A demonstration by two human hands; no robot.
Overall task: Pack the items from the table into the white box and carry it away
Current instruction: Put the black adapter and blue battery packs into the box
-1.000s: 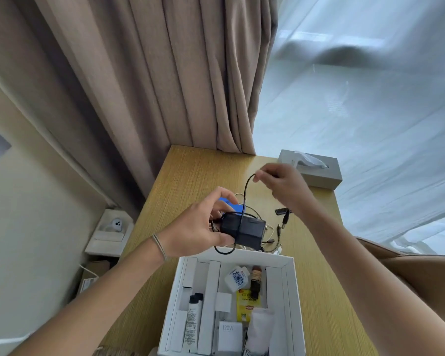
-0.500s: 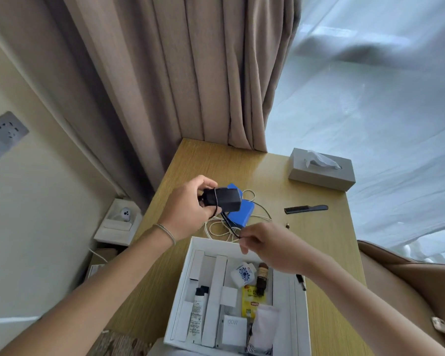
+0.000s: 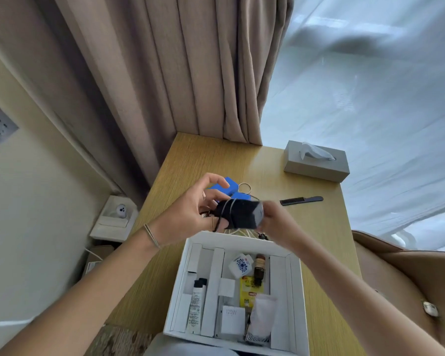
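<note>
Above the far edge of the white box I hold a black power adapter with its thin cable looped around it. My left hand grips the adapter's left end with thumb and fingers. My right hand holds its right end. The box holds a white tube, a small brown bottle, a yellow packet, a white "120W" charger and a white pouch. On the wooden table lie a blue case, partly hidden by my left hand, a white cable and a black comb.
A grey tissue box stands at the table's far right corner. Curtains hang behind the table. A small white device sits on a low box by the wall at left. A brown chair stands at the right.
My right hand has risen from the box's far edge to the adapter's right end, and more cable now lies wrapped around the adapter. A second ago it held the cable out high.
</note>
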